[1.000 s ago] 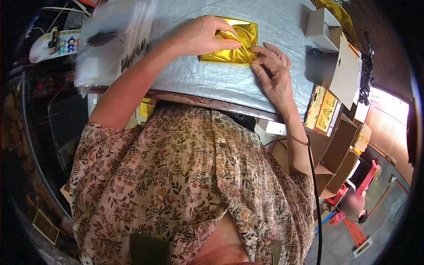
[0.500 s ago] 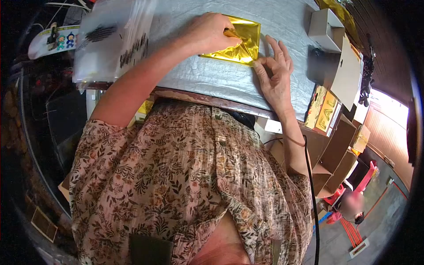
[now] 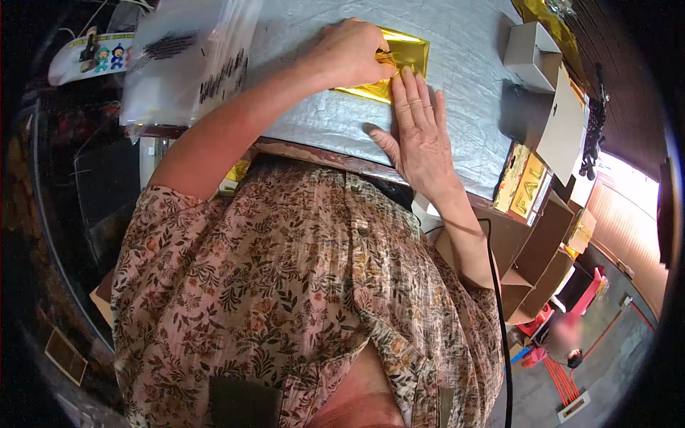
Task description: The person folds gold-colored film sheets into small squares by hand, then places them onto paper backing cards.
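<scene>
A shiny gold foil piece (image 3: 412, 55) lies flat on the grey-covered table near the far side. My left hand (image 3: 353, 53) is closed over its left part, the fingers bent and pinching the foil at its middle. That hand and wrist hide much of the foil's left side. My right hand (image 3: 421, 135) is open and palm down, thumb spread away. Its fingertips press on the foil's near right part, close to the left fingertips, while the palm rests over the table cover (image 3: 321, 128).
Clear plastic bags (image 3: 178, 64) with black print lie at the left. Along the right stand an open white box (image 3: 531, 53) and a yellow-labelled pack (image 3: 528, 182). Cardboard boxes (image 3: 539, 235) are stacked below the table's right side. Another person (image 3: 564, 335) is farther off at lower right.
My right hand has gone from curled fingers at the foil's right corner to lying flat, fingertips on the foil. My left hand stays closed on the foil, which appears slightly farther right.
</scene>
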